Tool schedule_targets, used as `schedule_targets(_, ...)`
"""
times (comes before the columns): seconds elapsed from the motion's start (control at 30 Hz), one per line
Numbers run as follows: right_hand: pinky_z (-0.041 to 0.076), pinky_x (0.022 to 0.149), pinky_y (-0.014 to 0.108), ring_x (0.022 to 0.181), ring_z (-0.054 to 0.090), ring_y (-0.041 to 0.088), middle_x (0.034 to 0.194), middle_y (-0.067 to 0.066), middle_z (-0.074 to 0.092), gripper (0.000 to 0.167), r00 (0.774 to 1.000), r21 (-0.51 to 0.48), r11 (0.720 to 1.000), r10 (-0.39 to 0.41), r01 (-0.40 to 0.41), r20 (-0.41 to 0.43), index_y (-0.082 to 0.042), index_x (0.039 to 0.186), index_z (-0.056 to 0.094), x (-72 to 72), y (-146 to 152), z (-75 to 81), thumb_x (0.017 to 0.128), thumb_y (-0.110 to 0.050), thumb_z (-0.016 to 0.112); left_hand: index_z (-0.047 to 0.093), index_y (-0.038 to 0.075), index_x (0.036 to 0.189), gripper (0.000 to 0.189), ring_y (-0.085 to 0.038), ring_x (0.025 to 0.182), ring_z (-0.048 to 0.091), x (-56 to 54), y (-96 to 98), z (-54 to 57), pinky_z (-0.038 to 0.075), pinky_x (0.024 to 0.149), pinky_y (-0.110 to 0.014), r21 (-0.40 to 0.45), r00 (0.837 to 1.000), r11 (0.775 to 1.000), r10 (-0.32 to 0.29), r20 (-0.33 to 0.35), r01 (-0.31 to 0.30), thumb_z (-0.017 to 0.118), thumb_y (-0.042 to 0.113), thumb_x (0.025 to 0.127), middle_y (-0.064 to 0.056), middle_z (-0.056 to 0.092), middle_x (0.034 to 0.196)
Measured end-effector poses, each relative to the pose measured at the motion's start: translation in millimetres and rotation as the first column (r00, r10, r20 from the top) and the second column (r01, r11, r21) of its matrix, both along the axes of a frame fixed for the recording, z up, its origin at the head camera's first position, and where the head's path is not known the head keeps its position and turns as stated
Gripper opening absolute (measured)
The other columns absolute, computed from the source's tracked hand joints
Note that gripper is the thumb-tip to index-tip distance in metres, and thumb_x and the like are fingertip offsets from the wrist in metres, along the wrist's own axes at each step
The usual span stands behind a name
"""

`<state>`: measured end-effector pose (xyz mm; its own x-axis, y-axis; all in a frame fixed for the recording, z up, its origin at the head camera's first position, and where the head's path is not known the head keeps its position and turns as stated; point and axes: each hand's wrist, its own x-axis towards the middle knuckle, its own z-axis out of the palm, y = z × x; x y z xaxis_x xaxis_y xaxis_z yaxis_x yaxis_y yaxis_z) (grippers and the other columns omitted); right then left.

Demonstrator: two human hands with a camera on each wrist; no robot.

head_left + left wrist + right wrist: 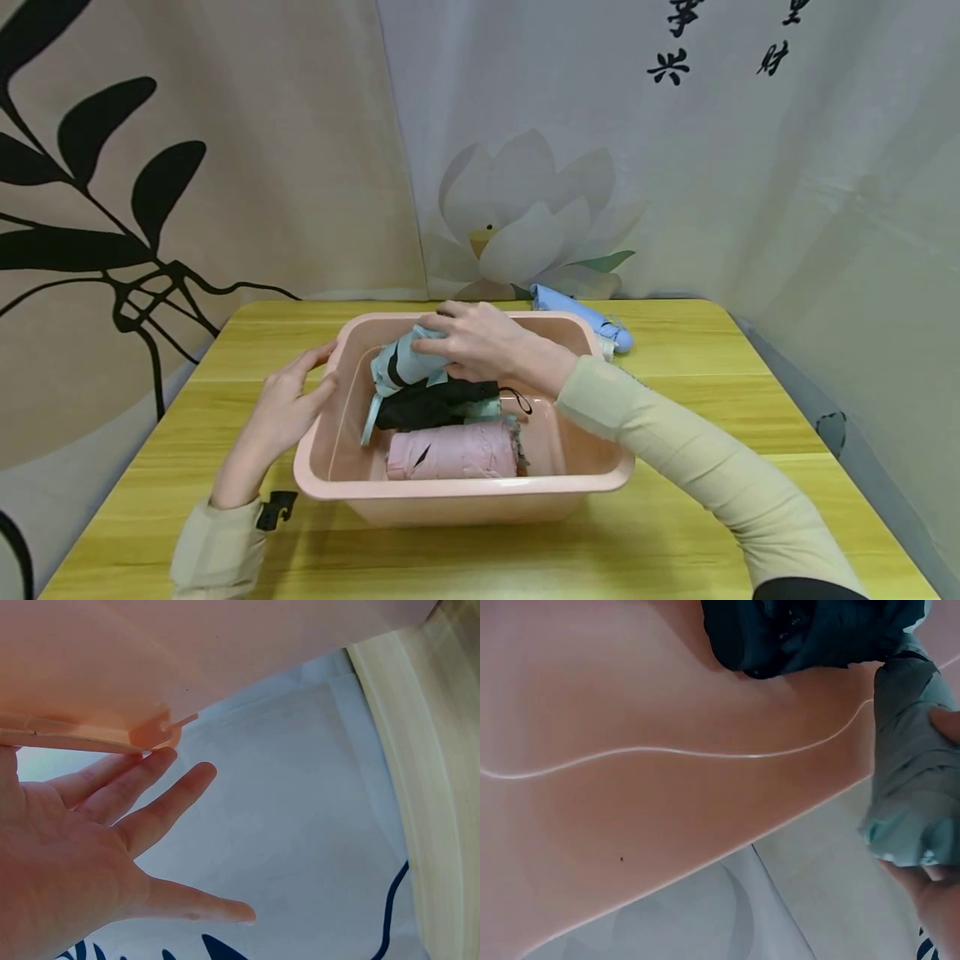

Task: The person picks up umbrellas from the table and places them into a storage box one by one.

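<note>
A pink plastic basin (487, 489) stands on the table, with folded umbrellas inside. My right hand (491, 340) grips a light blue folded umbrella (405, 363) over the basin's far left part; the right wrist view shows my thumb against the rolled cloth of this umbrella (915, 761). A black folded umbrella (427, 407) with a wrist loop lies just in front of it. Nearest me in the basin is a pink folded umbrella (453, 451). My left hand (281, 408) touches the basin's left rim, its fingers spread and fairly straight in the left wrist view.
A blue folded umbrella (581, 317) lies behind the basin's far right corner, with something pale partly hidden beside it. The wooden table (697, 517) ends at a printed curtain (315, 150) at the back. Light green cloth shows beneath the black umbrella.
</note>
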<state>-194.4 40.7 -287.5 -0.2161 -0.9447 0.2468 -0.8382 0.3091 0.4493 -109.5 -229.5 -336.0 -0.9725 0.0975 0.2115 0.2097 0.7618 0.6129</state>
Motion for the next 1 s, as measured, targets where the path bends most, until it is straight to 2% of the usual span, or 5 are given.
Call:
schedule_targets(0.2, 0.056, 0.082, 0.035, 0.104, 0.061, 0.025, 0.123, 0.004, 0.060, 0.043, 0.991, 0.090, 0.990, -0.112, 0.105, 0.074, -0.024, 0.126, 0.059, 1.3, 0, -1.5, 0.084, -0.029, 0.069, 0.039, 0.002, 0.144, 0.051, -0.049, 0.130, 0.041, 0.4, 1.0, 0.3, 0.036, 0.103, -0.062, 0.001, 1.000, 1.000, 0.001, -0.010, -0.001, 0.045, 0.026, 0.100, -0.029, 0.046, 0.139)
schedule_targets(0.4, 0.057, 0.074, 0.035, 0.107, 0.062, 0.024, 0.124, 0.005, 0.059, 0.046, 0.971, 0.177, 0.966, -0.211, 0.190, 0.114, -0.025, 0.130, 0.055, 3.4, -1, -4.0, 0.086, -0.032, 0.068, 0.039, 0.001, 0.144, 0.051, -0.049, 0.130, 0.040, 0.5, 1.1, 1.6, 0.036, 0.103, -0.062, -0.004, 1.000, 1.000, 0.000, -0.010, 0.000, 0.044, 0.028, 0.100, -0.029, 0.046, 0.140)
schedule_targets(0.57, 0.057, 0.080, 0.036, 0.120, 0.056, 0.024, 0.134, 0.004, 0.055, 0.051, 0.944, 0.255, 0.933, -0.298, 0.255, 0.145, -0.026, 0.135, 0.052, 5.9, -3, -4.7, 0.087, -0.033, 0.067, 0.039, 0.000, 0.143, 0.052, -0.050, 0.129, 0.041, -0.1, 0.1, 2.8, 0.036, 0.102, -0.064, -0.038, 1.000, 0.999, 0.004, -0.007, -0.005, 0.045, 0.027, 0.099, -0.030, 0.044, 0.141)
schedule_targets(0.73, 0.056, 0.081, 0.035, 0.118, 0.057, 0.023, 0.131, 0.002, 0.058, 0.045, 0.942, 0.272, 0.928, -0.300, 0.253, 0.148, -0.025, 0.133, 0.054, 7.2, -2, -2.4, 0.089, -0.029, 0.064, 0.039, 0.000, 0.143, 0.052, -0.051, 0.128, 0.041, -0.4, 0.0, 4.2, 0.032, 0.103, -0.068, -0.053, 1.000, 0.999, 0.006, 0.006, -0.005, 0.045, 0.027, 0.099, -0.031, 0.044, 0.140)
schedule_targets(1.0, 0.053, 0.082, 0.038, 0.109, 0.061, 0.022, 0.127, 0.001, 0.060, 0.047, 0.942, 0.246, 0.940, -0.283, 0.235, 0.182, -0.025, 0.133, 0.053, 9.4, 7, 10.9, 0.089, -0.035, 0.065, 0.039, 0.000, 0.143, 0.052, -0.051, 0.129, 0.041, -0.1, 0.5, 3.3, 0.036, 0.102, -0.065, -0.037, 1.000, 0.999, -0.003, 0.008, 0.003, 0.044, 0.028, 0.100, -0.031, 0.044, 0.141)
